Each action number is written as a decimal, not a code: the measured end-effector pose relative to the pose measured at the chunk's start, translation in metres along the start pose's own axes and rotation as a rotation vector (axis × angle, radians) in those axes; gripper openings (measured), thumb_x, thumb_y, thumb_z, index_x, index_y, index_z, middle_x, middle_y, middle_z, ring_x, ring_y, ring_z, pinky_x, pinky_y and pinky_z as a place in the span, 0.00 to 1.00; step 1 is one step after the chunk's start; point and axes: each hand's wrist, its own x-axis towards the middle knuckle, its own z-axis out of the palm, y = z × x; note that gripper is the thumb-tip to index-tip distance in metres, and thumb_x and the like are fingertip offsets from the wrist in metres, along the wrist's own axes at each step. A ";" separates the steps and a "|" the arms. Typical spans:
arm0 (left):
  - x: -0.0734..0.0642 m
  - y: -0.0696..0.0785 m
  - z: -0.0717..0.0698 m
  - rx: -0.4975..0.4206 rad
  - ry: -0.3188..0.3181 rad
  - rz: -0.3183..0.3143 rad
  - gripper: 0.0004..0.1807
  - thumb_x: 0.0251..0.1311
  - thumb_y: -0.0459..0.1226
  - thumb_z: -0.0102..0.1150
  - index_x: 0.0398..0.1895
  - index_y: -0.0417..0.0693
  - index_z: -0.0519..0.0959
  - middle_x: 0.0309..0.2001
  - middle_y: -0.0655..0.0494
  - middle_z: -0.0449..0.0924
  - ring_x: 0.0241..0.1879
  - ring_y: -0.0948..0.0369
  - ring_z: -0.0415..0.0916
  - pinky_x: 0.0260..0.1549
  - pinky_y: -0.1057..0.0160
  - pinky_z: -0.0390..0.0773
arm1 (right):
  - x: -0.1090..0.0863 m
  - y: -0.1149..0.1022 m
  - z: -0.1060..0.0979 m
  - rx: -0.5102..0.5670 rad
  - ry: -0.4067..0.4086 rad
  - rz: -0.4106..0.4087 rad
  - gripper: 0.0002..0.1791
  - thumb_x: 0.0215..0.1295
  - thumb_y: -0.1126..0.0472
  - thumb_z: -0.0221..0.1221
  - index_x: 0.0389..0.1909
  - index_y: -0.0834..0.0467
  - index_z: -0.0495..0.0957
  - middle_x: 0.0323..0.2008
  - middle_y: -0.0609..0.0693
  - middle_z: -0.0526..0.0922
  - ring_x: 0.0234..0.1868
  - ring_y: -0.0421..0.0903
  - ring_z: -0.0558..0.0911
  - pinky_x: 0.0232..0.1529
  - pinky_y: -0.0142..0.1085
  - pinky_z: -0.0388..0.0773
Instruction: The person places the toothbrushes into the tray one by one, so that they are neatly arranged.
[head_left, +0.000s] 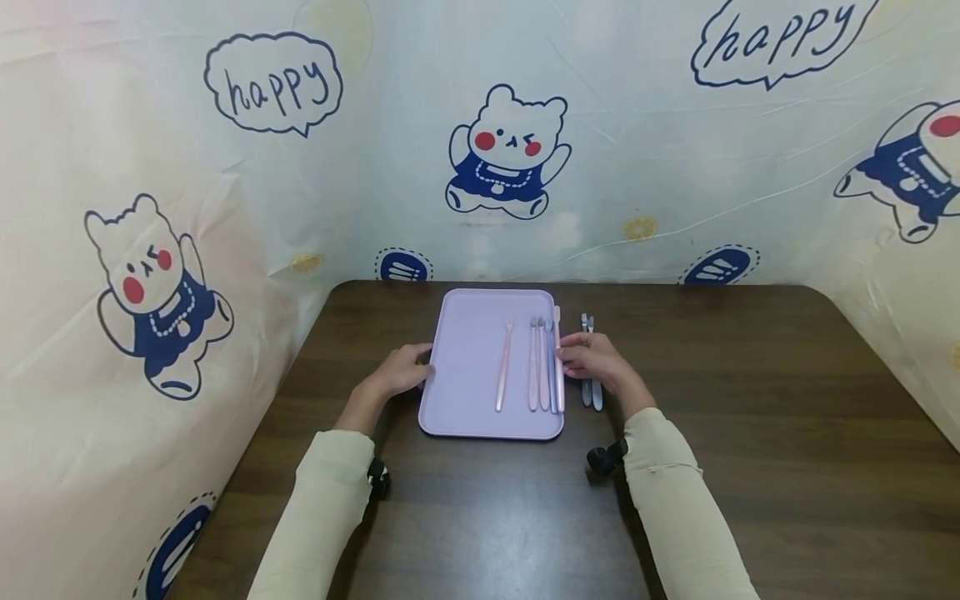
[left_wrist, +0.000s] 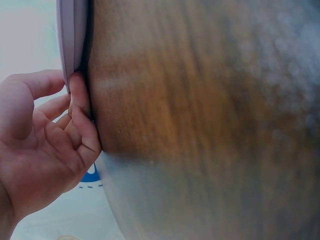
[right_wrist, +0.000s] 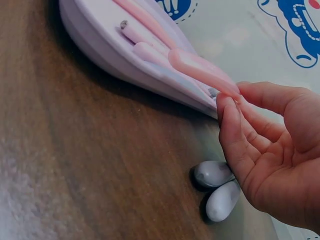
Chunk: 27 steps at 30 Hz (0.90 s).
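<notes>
A lilac tray (head_left: 465,367) lies on the table with several slim utensils on it. My left hand (head_left: 401,369) holds its left rim; the left wrist view shows the thumb and fingers of this hand (left_wrist: 50,122) at the tray's edge (left_wrist: 74,35). At the right rim my right hand (head_left: 596,360) pinches a pink utensil (right_wrist: 202,72) between thumb and fingertips; its kind cannot be told. Beside it on the tray lie two pink-handled utensils (head_left: 533,375) and a blue-grey one (head_left: 552,375). A pink fork (head_left: 504,367) lies apart, nearer the tray's middle.
Two grey-handled utensils (head_left: 592,392) lie on the dark wooden table (head_left: 750,417) to the right of the tray, under the right hand. A printed sheet (head_left: 405,125) with cartoon bears hangs behind and along the sides of the table.
</notes>
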 end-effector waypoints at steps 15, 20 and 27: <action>0.000 -0.001 0.000 -0.014 -0.005 0.003 0.33 0.71 0.39 0.49 0.79 0.44 0.59 0.64 0.41 0.78 0.48 0.52 0.81 0.62 0.47 0.78 | 0.002 -0.001 0.007 0.010 0.000 -0.005 0.25 0.71 0.62 0.59 0.65 0.67 0.71 0.35 0.47 0.80 0.31 0.37 0.82 0.35 0.26 0.82; 0.001 -0.002 0.000 -0.010 0.001 0.009 0.33 0.72 0.39 0.49 0.79 0.44 0.59 0.64 0.40 0.78 0.48 0.52 0.81 0.61 0.48 0.78 | 0.003 -0.002 0.009 0.015 0.000 -0.009 0.25 0.71 0.63 0.59 0.65 0.68 0.70 0.34 0.47 0.80 0.30 0.37 0.81 0.34 0.25 0.81; -0.001 -0.001 0.001 -0.022 -0.006 -0.003 0.33 0.72 0.39 0.49 0.79 0.44 0.60 0.65 0.40 0.77 0.50 0.51 0.80 0.62 0.47 0.78 | 0.002 -0.004 0.011 0.017 0.008 -0.004 0.24 0.71 0.62 0.59 0.64 0.67 0.71 0.34 0.47 0.80 0.30 0.37 0.81 0.34 0.26 0.82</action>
